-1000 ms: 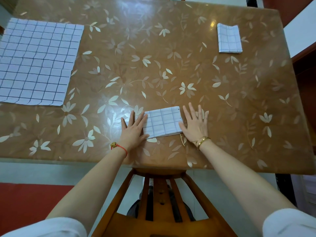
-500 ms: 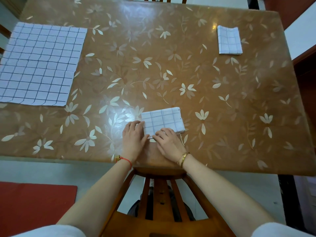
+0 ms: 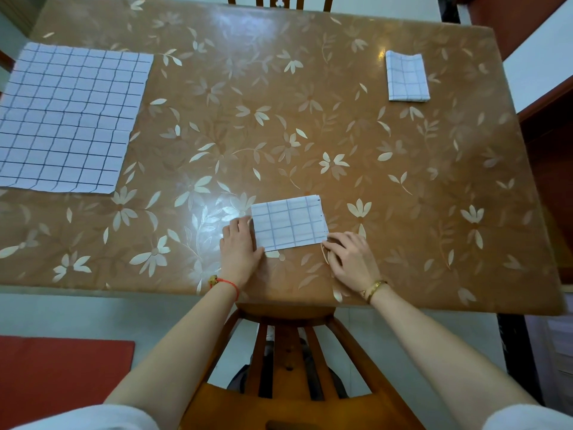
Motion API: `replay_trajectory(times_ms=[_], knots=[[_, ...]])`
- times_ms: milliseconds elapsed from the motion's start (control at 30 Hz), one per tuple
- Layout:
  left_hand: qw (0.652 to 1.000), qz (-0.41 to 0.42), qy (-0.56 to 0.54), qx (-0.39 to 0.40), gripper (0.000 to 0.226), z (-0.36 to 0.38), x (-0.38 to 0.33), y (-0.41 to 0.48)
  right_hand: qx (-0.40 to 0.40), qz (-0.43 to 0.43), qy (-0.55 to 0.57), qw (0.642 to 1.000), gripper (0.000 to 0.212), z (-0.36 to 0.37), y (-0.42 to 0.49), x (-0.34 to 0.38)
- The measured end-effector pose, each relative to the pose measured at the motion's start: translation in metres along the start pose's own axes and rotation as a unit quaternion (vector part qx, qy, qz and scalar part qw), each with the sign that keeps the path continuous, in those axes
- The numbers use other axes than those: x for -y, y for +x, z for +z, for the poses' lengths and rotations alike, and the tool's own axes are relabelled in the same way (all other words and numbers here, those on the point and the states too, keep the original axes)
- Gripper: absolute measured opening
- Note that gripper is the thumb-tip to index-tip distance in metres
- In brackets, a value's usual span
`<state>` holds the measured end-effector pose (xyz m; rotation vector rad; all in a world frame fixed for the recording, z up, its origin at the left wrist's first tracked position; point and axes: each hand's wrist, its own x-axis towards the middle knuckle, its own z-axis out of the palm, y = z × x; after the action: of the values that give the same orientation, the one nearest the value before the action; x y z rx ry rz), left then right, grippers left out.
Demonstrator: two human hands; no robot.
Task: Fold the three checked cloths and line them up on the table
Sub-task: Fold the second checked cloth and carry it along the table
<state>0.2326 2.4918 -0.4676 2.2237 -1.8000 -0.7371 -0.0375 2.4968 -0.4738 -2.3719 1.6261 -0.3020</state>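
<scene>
Your right hand slid to pinch the folded checked cloth at its 4 o'clock corner; your left hand gripped its 9 o'clock edge.

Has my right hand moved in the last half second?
Yes. The right hand slid rightward along the near folded cloth's front edge, from its left corner to its right corner.

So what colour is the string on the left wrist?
The string is red, clearest in the head view.
</scene>
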Motion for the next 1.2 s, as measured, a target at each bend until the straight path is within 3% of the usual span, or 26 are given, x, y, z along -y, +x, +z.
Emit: replay_trajectory(times_ms=[133, 367, 567, 633, 767, 900, 967, 1100, 1200], knots=[[0.999, 0.027, -0.017, 0.03, 0.079, -0.011, -0.01, 0.021, 0.003, 0.027, 0.031, 0.999, 0.026, -0.001, 0.003, 0.001], [0.997, 0.015, 0.015, 0.069, 0.038, -0.023, -0.022, 0.067, 0.008, 0.067, 0.068, 0.995, 0.027, -0.007, 0.01, 0.003], [0.987, 0.018, 0.085, 0.131, 0.019, -0.03, -0.019, 0.079, 0.048, 0.087, 0.092, 0.991, 0.026, -0.011, 0.017, 0.002], [0.986, 0.006, 0.057, 0.154, 0.009, -0.033, -0.02, 0.078, 0.053, 0.093, 0.099, 0.989, 0.026, -0.012, 0.018, 0.002], [0.978, -0.028, -0.064, 0.198, 0.015, -0.045, -0.024, 0.063, 0.069, 0.135, 0.137, 0.979, 0.026, -0.012, 0.02, 0.002], [0.954, -0.021, -0.204, 0.217, 0.017, -0.063, -0.028, 0.036, 0.007, 0.232, 0.249, 0.94, 0.021, -0.014, 0.022, 0.014], [0.942, -0.007, -0.249, 0.224, 0.019, -0.075, -0.033, 0.021, -0.009, 0.273, 0.3, 0.914, 0.036, -0.024, 0.023, 0.021], [0.915, 0.006, -0.329, 0.232, 0.019, -0.1, -0.04, -0.01, 0.071, 0.296, 0.501, 0.81, 0.062, -0.045, 0.025, 0.032], [0.893, 0.001, -0.385, 0.233, 0.02, -0.114, -0.044, -0.032, 0.105, 0.269, 0.575, 0.765, 0.05, -0.056, 0.021, 0.039]])
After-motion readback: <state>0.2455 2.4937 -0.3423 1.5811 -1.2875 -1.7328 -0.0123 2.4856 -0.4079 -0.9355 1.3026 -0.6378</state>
